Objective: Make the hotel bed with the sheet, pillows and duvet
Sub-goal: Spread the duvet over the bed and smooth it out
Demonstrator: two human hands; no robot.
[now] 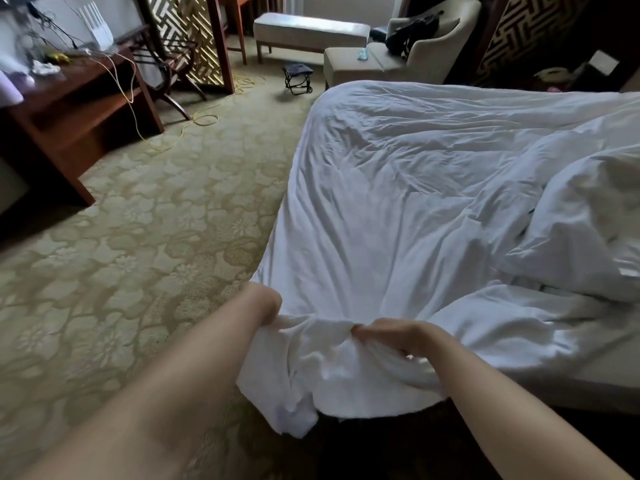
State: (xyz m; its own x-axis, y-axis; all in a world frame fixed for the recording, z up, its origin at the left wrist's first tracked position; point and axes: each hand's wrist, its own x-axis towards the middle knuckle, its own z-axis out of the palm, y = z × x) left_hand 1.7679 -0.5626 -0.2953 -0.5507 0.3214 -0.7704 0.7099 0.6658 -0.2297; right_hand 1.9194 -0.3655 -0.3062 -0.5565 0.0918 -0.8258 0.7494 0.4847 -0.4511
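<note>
At the bed (575,379) corner, left hand (266,305) grips the white sheet (381,202), fingers buried in fabric; right hand (394,336) pinches it too.

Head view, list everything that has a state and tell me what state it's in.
sheet, spread over the mattress, wrinkled, near corner bunched and untucked.
duvet, crumpled in a heap on the sheet's right side.
left hand, grips the sheet's edge.
right hand, grips the bunched sheet.
mattress, bare at the near right edge.
folding stool, unfolded, standing on the carpet.
yellow cable, lying loose on the carpet.
</note>
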